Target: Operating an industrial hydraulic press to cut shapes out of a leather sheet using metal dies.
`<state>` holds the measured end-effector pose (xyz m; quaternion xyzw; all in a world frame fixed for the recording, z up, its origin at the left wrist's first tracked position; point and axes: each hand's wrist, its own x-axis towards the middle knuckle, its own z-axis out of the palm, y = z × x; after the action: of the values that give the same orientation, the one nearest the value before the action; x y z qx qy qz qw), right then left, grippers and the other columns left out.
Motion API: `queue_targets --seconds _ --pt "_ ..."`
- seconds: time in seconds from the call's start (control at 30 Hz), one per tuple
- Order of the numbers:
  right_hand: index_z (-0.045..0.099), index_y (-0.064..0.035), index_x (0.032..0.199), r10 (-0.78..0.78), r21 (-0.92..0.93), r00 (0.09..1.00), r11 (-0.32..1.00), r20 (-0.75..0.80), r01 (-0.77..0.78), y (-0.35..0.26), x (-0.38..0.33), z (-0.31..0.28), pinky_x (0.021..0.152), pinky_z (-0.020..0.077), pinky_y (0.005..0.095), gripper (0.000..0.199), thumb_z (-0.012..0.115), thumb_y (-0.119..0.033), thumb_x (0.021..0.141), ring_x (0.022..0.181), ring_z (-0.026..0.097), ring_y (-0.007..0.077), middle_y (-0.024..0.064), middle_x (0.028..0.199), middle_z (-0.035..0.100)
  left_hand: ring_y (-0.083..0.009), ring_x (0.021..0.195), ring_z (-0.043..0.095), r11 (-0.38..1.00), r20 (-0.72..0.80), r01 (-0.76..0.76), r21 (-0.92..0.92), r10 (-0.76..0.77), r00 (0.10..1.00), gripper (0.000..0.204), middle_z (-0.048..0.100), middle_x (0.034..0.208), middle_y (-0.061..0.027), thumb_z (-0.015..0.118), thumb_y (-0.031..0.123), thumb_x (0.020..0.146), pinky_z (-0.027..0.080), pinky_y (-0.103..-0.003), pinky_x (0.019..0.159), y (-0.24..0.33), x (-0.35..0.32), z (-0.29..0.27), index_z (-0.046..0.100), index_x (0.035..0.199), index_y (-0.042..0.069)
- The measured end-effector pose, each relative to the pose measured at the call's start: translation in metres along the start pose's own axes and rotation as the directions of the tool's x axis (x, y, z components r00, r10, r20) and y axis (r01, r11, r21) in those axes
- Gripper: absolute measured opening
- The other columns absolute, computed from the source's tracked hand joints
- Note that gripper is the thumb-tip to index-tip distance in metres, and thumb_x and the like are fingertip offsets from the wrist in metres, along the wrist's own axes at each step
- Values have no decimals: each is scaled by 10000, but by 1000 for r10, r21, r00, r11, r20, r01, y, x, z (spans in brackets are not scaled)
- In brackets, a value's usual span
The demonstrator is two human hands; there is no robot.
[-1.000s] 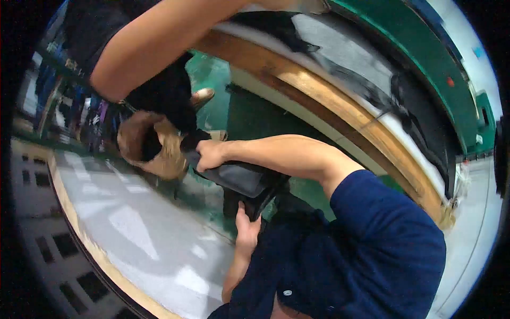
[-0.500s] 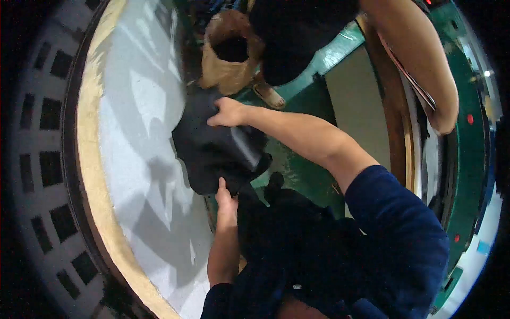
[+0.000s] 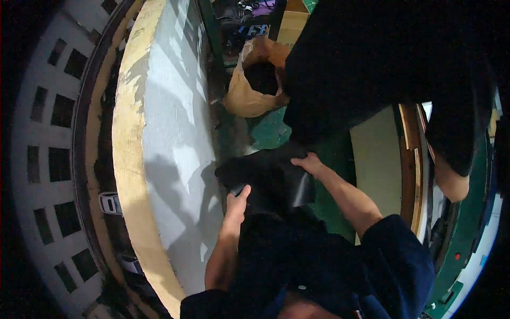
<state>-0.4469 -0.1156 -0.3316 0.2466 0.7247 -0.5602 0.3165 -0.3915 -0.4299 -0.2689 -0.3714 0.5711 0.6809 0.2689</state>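
A limp black sheet [image 3: 268, 178], smooth and slightly glossy like leather, is stretched between my two hands in front of my body. My left hand [image 3: 237, 203] grips its near left edge with the thumb on top. At the far right edge, my right hand [image 3: 309, 162] pinches the sheet between thumb and fingers. The sheet sags and folds toward its lower right part, and its near edge merges with my dark clothes. Just beyond it stands a crumpled brown paper sack [image 3: 247, 95] with an open mouth and a dark inside.
A low white wall [image 3: 178, 117] with a yellowish top runs along my left; buildings and parked cars lie beyond it. Another person in black [image 3: 366, 69] stands close at the far right. Boards [image 3: 380, 170] lean on the right, over a green floor [image 3: 271, 130].
My right hand has come nearer and to the right, my left hand slightly right. The sheet has swung away from the wall. The other person has moved closer, and the view has shifted.
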Motion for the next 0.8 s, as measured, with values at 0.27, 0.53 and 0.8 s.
queue_targets --seconds 0.27,0.53,0.8 --pt "556 22 1252 -196 -180 864 976 -463 125 -58 -36 51 940 486 390 637 788 -306 757 1079 624 308 179 1198 633 -180 848 612 889 196 -295 351 238 951 308 681 983 -65 710 226 871 491 -332 784 114 8 43 658 1078 3" --pt "585 39 1197 -290 55 775 922 -562 384 -191 -24 30 949 478 417 636 801 -339 733 1090 616 345 199 1181 637 -175 910 600 735 338 -535 417 421 842 349 671 1002 -92 695 222 873 476 -329 828 261 3 89 638 1093 -43" --pt "590 58 1171 -153 472 782 722 -604 506 -275 4 -10 879 504 352 514 780 -214 779 987 639 232 140 1125 660 -186 939 603 537 629 -739 408 421 654 373 673 1032 -98 687 208 869 474 -326 874 381 27 159 618 1136 -44"
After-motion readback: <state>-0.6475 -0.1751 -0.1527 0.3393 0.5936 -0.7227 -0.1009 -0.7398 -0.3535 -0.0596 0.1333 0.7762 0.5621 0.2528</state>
